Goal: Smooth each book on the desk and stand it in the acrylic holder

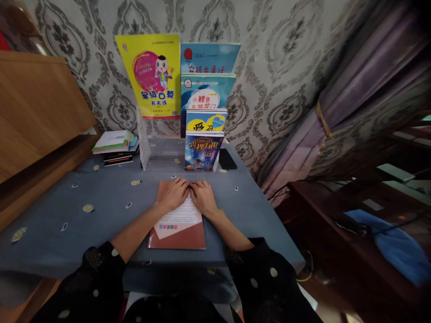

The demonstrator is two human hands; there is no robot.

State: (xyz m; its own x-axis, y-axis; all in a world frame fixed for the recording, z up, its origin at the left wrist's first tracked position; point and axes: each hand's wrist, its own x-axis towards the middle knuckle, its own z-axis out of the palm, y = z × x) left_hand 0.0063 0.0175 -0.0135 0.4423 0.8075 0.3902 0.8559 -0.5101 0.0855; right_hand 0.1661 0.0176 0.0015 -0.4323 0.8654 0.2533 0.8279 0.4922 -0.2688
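Observation:
A reddish-brown book [188, 241] lies on the table in front of me, its cover with a pale printed panel facing up. My left hand [175, 194] rests palm down on its upper part, fingers bent a little and lying against the cover. Beside it, my right hand [202, 197] lies over the book's upper right edge. The fingertips of both hands come close together near the top edge. No object shows in either hand, and the palms are hidden.
Behind the book stands a clear acrylic holder [144, 143] with a yellow workbook [151, 76], blue books [208, 92] and a dark blue book [203, 152]. A black phone [227, 159] lies right of it. Stacked books [114, 142] sit left. A patterned cloth [107, 224] covers the table.

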